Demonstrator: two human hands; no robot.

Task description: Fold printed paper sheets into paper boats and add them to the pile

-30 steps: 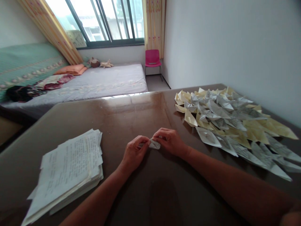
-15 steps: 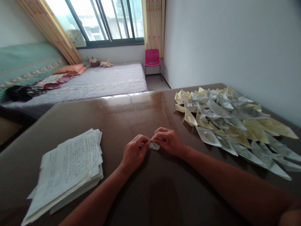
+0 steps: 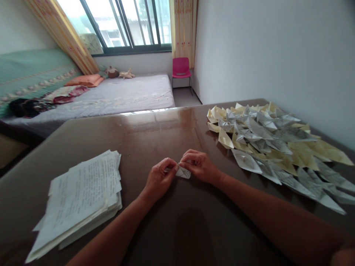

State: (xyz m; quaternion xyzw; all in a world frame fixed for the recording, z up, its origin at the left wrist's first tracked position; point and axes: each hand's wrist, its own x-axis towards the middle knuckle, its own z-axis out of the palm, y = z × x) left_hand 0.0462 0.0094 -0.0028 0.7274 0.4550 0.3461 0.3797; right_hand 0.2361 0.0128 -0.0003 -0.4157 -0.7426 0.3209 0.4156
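Observation:
A small piece of folded paper is pinched between both hands, just above the brown table. My left hand grips it from the left, thumb and fingertips together. From the right, my right hand pinches it with thumb and forefinger, the other fingers curled. The fingertips of both hands meet at the paper's top edge and hide part of it. Its lower part shows pale, with crease lines.
To the left lies a stack of handwritten sheets. Many folded paper boats, white and yellowish, spread over the table's right side by the wall. Beyond the table are a bed and a pink chair.
Both hands stay at nearly the same place, still pinching the folded paper. Slightly more of the paper's creased face shows below the fingertips. The whole view has shifted a little.

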